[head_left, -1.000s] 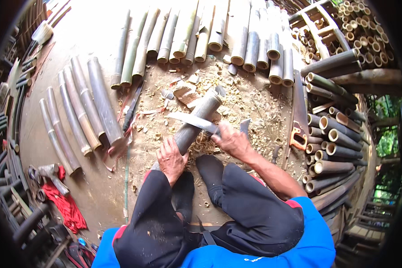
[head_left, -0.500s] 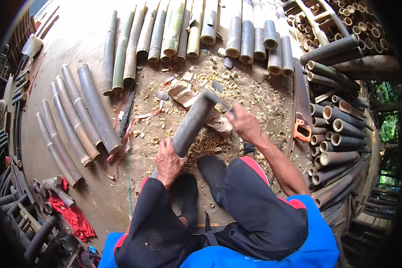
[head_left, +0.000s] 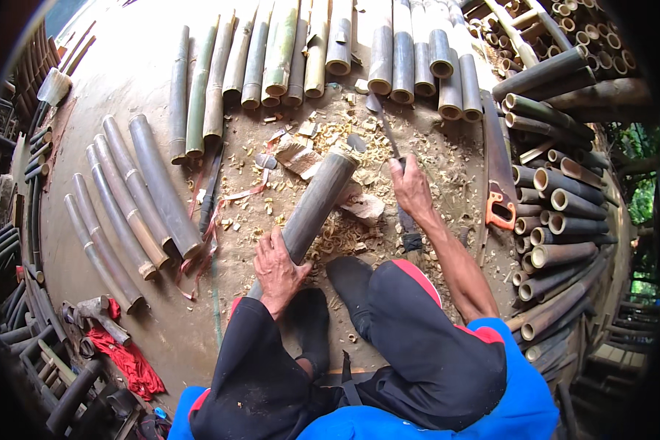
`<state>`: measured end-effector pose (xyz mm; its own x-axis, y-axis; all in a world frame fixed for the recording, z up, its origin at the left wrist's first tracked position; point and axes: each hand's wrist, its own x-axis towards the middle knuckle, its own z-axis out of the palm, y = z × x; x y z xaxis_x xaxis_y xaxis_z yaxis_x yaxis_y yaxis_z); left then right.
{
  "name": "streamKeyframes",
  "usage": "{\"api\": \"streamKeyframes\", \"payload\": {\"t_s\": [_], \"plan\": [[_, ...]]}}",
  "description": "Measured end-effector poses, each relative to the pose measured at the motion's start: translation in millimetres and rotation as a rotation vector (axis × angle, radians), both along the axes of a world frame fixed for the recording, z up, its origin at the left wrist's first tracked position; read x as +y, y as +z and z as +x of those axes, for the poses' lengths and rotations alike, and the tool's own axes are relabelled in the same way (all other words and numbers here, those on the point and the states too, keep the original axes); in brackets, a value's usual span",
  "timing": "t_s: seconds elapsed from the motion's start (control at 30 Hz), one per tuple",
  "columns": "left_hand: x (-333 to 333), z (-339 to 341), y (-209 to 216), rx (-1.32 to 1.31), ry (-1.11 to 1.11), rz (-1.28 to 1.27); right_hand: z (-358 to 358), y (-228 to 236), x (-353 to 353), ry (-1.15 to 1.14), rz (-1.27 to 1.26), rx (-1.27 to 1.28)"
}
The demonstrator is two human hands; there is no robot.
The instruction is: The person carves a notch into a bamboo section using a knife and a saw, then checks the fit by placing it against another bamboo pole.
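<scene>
A dark grey bamboo tube (head_left: 317, 205) slants away from my left knee, its far end raised over a rough wood block (head_left: 298, 159). My left hand (head_left: 277, 273) lies wrapped over the tube's near part, thumb along its right side. In my right hand (head_left: 412, 189) is a knife (head_left: 386, 130), its thin dark blade pointing away from me. The blade stands apart from the tube, beyond and right of its far end. Most of the handle is hidden in my fist. Pale shavings (head_left: 337, 242) and chips are scattered around the block.
Bamboo tubes (head_left: 277, 66) line the far side. Split bamboo lengths (head_left: 165, 187) lie left. A handsaw (head_left: 499, 191) with an orange handle lies right, beside stacked tubes (head_left: 565, 202). A black-wrapped tool handle (head_left: 412, 240) is near my right foot; a red cloth (head_left: 128, 363) lies lower left.
My right hand and the knife have moved up and away from the tube's far end, the blade now pointing forward. My left hand stays on the tube. The view has shifted slightly.
</scene>
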<state>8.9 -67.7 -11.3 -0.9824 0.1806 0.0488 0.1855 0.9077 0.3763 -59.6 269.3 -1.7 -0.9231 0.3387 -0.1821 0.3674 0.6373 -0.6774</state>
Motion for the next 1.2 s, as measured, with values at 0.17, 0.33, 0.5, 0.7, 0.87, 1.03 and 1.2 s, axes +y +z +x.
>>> {"api": "streamKeyframes", "payload": {"t_s": [0.17, 0.33, 0.5, 0.7, 0.87, 1.03, 1.2], "plan": [[-14, -8, -21, -0.079, -0.013, 0.094, 23, -6, -29, 0.690, 0.469, 0.340], [-19, -4, -18, -0.149, -0.028, 0.253, 9, 4, -32, 0.347, 0.066, 0.041], [-17, -6, -16, -0.030, -0.027, 0.184, -3, 0, -25, 0.064, -0.071, -0.141], [-13, -5, -15, -0.136, -0.022, 0.247, 17, -6, -34, 0.712, 0.516, 0.519], [-2, 6, -4, -0.061, -0.001, 0.002, 9, -6, -24, 0.372, 0.186, 0.160], [-15, 1, -7, -0.136, -0.033, 0.118, 7, 5, -29, 0.172, 0.046, 0.053], [-28, 10, -7, -0.243, -0.010, 0.178, 27, 14, -55, 0.524, 0.185, 0.030]]}}
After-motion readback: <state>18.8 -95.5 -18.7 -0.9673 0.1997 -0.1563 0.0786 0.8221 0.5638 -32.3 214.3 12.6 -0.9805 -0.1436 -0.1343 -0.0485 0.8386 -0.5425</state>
